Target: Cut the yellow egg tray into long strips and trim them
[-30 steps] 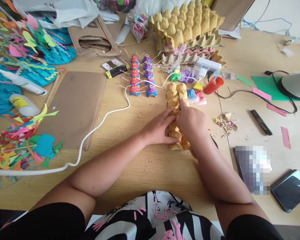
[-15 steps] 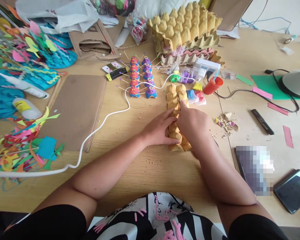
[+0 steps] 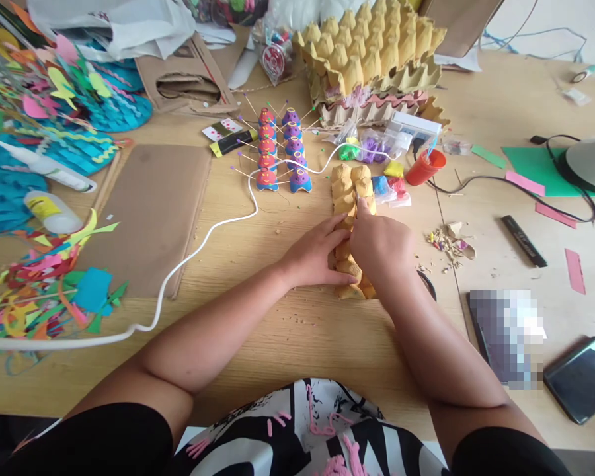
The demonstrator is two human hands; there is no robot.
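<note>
Left hand (image 3: 311, 256): ours, spread open, steadying the yellow egg-carton strip (image 3: 343, 188).
Right hand (image 3: 384, 246): index extended onto it — hidden grip, we cannot tell.
Strip progress: we judge it undecorated, cups joined.
Painted cups (image 3: 266, 178): farther left, seemingly finished — two rows.

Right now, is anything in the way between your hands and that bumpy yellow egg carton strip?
No, nothing visible: the left hand and the right hand both touch the egg carton strip. The white cable curves past its far end, not between them.
</note>
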